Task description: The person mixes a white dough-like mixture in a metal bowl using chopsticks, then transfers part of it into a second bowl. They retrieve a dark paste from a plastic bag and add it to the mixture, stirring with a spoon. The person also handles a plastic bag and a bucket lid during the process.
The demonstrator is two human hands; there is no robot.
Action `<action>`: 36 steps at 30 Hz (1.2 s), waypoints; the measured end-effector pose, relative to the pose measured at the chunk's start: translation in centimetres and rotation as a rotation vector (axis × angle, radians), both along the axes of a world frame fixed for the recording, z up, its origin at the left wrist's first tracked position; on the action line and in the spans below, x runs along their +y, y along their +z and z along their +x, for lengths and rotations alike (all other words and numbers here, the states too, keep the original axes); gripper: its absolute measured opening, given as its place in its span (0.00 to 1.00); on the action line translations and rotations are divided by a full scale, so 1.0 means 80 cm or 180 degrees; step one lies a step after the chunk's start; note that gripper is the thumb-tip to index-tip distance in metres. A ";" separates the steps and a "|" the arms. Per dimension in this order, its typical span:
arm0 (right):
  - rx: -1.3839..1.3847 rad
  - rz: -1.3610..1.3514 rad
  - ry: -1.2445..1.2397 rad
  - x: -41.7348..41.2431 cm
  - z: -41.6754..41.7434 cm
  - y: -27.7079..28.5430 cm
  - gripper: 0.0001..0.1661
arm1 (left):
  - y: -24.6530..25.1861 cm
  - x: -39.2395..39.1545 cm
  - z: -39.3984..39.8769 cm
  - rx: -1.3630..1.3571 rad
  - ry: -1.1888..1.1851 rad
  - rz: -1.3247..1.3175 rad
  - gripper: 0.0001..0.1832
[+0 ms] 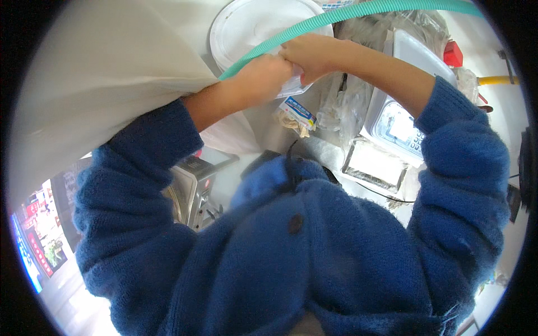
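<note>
My left hand (262,80), slightly blurred, is curled into a fist beside my right hand (317,54). The fingers of both meet over a pale plastic thing (297,70), which they grip and mostly hide. Under them shows the edge of a white container (294,89). Behind the hands lies a large round white lid (243,29), perhaps on a bucket. A green corrugated hose (319,20) arches across it and passes close to both hands. Just below the hands, a small blue and white printed box (297,112) rests on crumpled beige material.
A white scale with a keypad (397,124) stands at the right, with clear plastic bags (351,101) beside it. Farther right are a red box (453,53) and a yellow pipe (498,80). Pale sheeting (126,54) fills the upper left. A metal appliance (195,185) sits by my left elbow.
</note>
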State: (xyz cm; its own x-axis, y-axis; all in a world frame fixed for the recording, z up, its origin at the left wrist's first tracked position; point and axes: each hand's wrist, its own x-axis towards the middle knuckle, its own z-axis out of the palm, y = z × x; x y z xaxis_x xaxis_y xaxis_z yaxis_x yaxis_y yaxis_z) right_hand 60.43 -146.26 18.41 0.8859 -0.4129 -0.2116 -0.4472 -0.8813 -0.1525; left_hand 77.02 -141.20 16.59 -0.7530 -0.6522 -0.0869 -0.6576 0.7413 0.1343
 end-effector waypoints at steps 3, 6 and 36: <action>-0.0023 0.0027 -0.0112 -0.004 -0.001 -0.003 0.25 | 0.005 -0.001 0.002 0.0290 -0.0081 -0.0074 0.20; 0.0016 0.0155 -0.0037 -0.011 0.000 -0.002 0.26 | 0.016 -0.003 -0.001 0.0176 -0.0019 0.0047 0.22; -0.0375 0.0152 -0.0079 -0.002 -0.008 -0.033 0.22 | 0.030 0.081 0.039 0.2359 0.0156 -0.0378 0.16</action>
State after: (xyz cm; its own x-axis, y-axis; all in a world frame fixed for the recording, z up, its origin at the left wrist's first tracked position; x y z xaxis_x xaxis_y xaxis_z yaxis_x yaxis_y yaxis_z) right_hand 59.80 -146.40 15.77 0.8953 -0.4270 -0.1267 -0.4454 -0.8606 -0.2470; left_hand 80.15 -134.75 18.98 -0.5567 -0.6600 0.5044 -0.4588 0.7505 0.4757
